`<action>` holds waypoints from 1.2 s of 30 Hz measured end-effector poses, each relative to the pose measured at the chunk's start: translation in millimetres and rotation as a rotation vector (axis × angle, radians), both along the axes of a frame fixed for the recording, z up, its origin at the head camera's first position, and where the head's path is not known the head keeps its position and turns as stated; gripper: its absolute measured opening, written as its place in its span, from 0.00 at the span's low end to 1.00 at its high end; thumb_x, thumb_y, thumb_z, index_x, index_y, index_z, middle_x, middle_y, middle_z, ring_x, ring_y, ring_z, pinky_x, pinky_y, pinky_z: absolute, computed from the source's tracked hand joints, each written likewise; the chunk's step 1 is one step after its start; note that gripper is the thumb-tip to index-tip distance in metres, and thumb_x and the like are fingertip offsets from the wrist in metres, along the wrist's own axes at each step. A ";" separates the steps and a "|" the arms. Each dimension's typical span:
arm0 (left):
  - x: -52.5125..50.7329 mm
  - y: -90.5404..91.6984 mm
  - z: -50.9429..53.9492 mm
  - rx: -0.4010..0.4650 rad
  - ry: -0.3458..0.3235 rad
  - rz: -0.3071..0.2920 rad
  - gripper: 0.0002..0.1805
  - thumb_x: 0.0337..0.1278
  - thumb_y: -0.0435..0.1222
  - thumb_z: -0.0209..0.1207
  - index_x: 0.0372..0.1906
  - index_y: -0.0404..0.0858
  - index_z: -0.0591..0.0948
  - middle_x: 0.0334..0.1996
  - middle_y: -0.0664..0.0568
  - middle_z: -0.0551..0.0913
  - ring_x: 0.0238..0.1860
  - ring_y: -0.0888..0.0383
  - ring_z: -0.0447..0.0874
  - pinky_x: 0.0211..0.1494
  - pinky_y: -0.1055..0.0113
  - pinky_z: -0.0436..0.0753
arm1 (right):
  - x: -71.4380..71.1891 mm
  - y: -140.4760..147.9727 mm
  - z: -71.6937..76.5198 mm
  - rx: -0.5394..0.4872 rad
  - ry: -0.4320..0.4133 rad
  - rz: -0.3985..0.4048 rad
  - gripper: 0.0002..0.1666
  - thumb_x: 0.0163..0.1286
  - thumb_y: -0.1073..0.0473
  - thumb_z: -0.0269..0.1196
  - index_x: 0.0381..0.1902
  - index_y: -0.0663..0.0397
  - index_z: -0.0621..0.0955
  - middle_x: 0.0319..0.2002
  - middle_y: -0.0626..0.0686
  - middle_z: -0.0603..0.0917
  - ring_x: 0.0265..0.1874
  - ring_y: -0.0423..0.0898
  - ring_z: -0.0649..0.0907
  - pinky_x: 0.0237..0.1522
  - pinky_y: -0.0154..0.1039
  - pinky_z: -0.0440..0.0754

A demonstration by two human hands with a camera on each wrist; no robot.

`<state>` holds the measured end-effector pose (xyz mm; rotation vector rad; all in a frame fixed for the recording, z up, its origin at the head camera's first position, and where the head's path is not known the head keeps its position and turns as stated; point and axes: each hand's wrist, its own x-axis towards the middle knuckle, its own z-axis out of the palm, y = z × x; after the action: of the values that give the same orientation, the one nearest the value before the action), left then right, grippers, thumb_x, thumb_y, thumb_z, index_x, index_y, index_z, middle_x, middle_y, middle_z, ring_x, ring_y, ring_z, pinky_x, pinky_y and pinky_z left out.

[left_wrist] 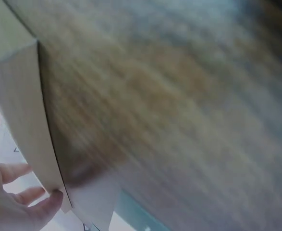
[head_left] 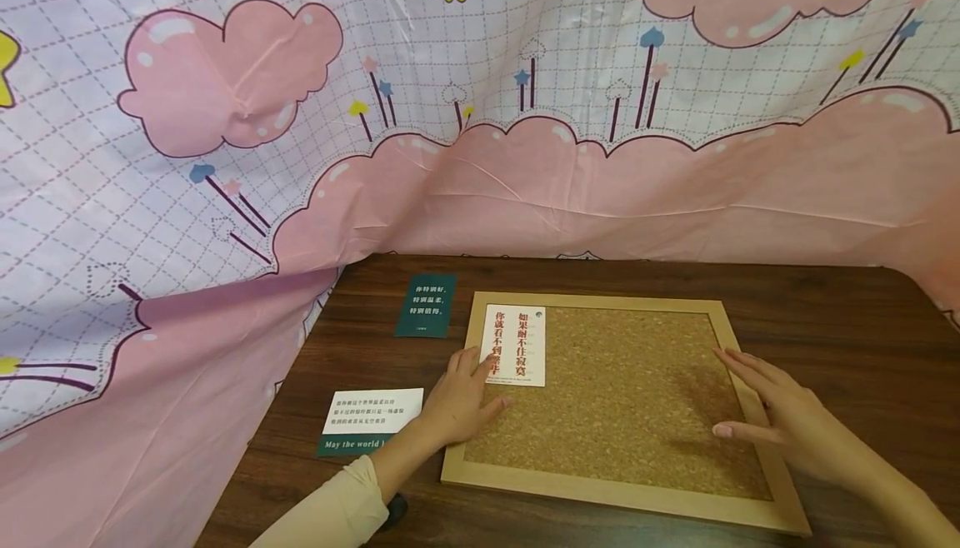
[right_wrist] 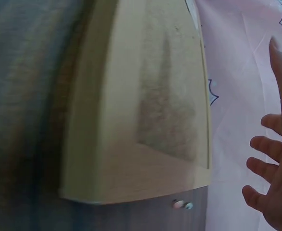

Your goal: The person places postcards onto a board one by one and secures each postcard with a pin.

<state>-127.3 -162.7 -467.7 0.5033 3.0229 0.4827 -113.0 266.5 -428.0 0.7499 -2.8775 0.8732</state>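
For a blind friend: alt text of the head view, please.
Left hand and right hand at opposite sides of a framed corkboard bearing a red-lettered card, upper left. Green card and two-tone card lie further left.

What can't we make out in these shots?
- White-and-green card, head view: end of its bottom line, behind the left arm.
- Red-lettered card, head view: lower left part, behind the left hand.
- Dark object, head view: partly behind the left sleeve.
- Tabletop, left wrist view: grain blurred.
- Two small things, right wrist view: too small to identify.
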 end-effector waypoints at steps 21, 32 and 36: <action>-50.1 -54.4 8.5 0.436 -0.036 0.462 0.32 0.60 0.46 0.62 0.65 0.33 0.72 0.60 0.35 0.72 0.60 0.39 0.73 0.60 0.46 0.75 | 40.4 13.8 -54.0 0.055 -0.060 -0.120 0.63 0.49 0.46 0.75 0.77 0.51 0.54 0.73 0.67 0.59 0.71 0.67 0.55 0.46 0.75 0.63; -67.8 -76.3 3.6 0.478 -0.078 0.624 0.37 0.56 0.41 0.65 0.67 0.30 0.68 0.63 0.30 0.64 0.64 0.36 0.63 0.66 0.44 0.67 | 45.3 16.2 -60.3 0.062 -0.085 -0.139 0.65 0.48 0.46 0.76 0.76 0.56 0.54 0.68 0.75 0.60 0.62 0.79 0.63 0.43 0.77 0.62; -71.8 -79.5 0.0 0.480 -0.091 0.664 0.39 0.54 0.42 0.66 0.69 0.31 0.65 0.64 0.30 0.61 0.65 0.35 0.57 0.68 0.44 0.63 | 45.9 15.4 -62.8 0.045 -0.081 -0.142 0.66 0.47 0.47 0.77 0.76 0.57 0.54 0.68 0.76 0.60 0.63 0.79 0.61 0.44 0.76 0.62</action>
<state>-199.0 -242.2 -467.7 -0.5370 2.9017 1.2250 -67.1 281.8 -490.8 0.5171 -2.9865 0.8428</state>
